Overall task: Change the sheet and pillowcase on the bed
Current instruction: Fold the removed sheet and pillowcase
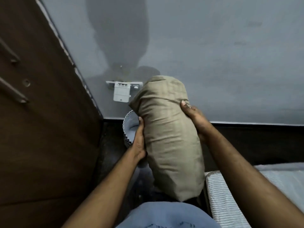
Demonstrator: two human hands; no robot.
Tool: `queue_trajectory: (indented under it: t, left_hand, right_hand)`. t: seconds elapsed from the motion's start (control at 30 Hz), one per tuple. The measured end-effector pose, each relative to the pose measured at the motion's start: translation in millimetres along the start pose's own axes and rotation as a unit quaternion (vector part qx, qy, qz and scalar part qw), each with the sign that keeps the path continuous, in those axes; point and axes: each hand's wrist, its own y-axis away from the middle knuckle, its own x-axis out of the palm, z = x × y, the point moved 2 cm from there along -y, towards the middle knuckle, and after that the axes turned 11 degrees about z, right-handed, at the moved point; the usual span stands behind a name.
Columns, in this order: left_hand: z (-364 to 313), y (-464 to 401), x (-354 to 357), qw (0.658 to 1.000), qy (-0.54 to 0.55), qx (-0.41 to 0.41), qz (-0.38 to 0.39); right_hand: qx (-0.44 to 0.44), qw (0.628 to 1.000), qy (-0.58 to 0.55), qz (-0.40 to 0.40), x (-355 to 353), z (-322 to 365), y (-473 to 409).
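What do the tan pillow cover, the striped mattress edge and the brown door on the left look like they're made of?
Tan pillow cover: woven cloth, probably cotton, matte, with fine creases.
Striped mattress edge: ribbed fabric with piping, possibly under a clear plastic wrap, judging by the sheen.
Brown door: seemingly wood or laminate, dull finish, with metal-looking bars.

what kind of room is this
Probably a bedroom: both hands hold a tan-cased pillow upright, a striped mattress edge lies at lower right, and a brown wardrobe door stands on the left.
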Motion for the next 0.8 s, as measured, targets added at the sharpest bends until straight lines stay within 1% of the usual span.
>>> queue_trajectory:
  t: [0.03, 0.07, 0.1, 0.13, 0.17, 0.23, 0.27, 0.33, 0.37, 0.43, 0.53, 0.6, 0.67, 0.73, 0.8]
  left_hand:
    - [-3, -2, -6, 1.000, 0.002, 0.004, -0.009]
    - [-3, -7, -14, 1.000, 0.002, 0.014, -0.008]
    - [-5, -13, -23, 1.000, 0.004, 0.018, -0.018]
    - [-6, -17, -32, 0.999, -0.006, 0.010, -0.033]
    - [-8, -22, -40, 0.999, -0.011, -0.006, -0.050]
    - [-5, -37, -58, 0.994, 0.035, -0.025, -0.097]
    - [-5, -47, -70, 0.990, 0.054, -0.026, -0.129]
    - [-7, -63, -85, 0.979, 0.066, -0.042, -0.187]
    - [-10, -69, -91, 0.975, 0.073, -0.048, -0.203]
    - [-17, -86, -99, 0.970, 0.086, -0.063, -0.220]
    - [-26, -108, -108, 0.968, 0.062, -0.101, -0.223]
    - [-25, -125, -115, 0.972, 0.030, -0.093, -0.213]
    - [-20, -140, -117, 0.971, -0.006, -0.067, -0.230]
    - [-14, -155, -118, 0.973, 0.001, -0.048, -0.226]
    - [-12, -172, -122, 0.973, 0.016, -0.051, -0.223]
  right_hand:
    - [-0.004, 0.995, 0.091, -0.051, -5, -8, -19]
    - [0.001, 0.980, 0.174, -0.096, -12, -19, -35]
    - [0.019, 0.966, 0.228, -0.119, -14, -31, -53]
    - [0.053, 0.962, 0.243, -0.114, -14, -44, -67]
    - [0.088, 0.967, 0.224, -0.087, -12, -59, -81]
    - [0.129, 0.981, 0.142, 0.006, -5, -88, -95]
    - [0.143, 0.983, 0.103, 0.058, -2, -102, -101]
    - [0.166, 0.974, 0.031, 0.149, -2, -123, -108]
    - [0.175, 0.968, -0.010, 0.177, -3, -131, -111]
    - [0.187, 0.966, -0.053, 0.170, -9, -143, -127]
    - [0.204, 0.971, -0.005, 0.123, -19, -147, -167]
    - [0.211, 0.972, 0.020, 0.097, -31, -148, -196]
    - [0.221, 0.972, 0.027, 0.073, -44, -148, -223]
    - [0.252, 0.965, 0.012, 0.071, -56, -155, -246]
    - [0.291, 0.953, -0.005, 0.084, -63, -166, -269]
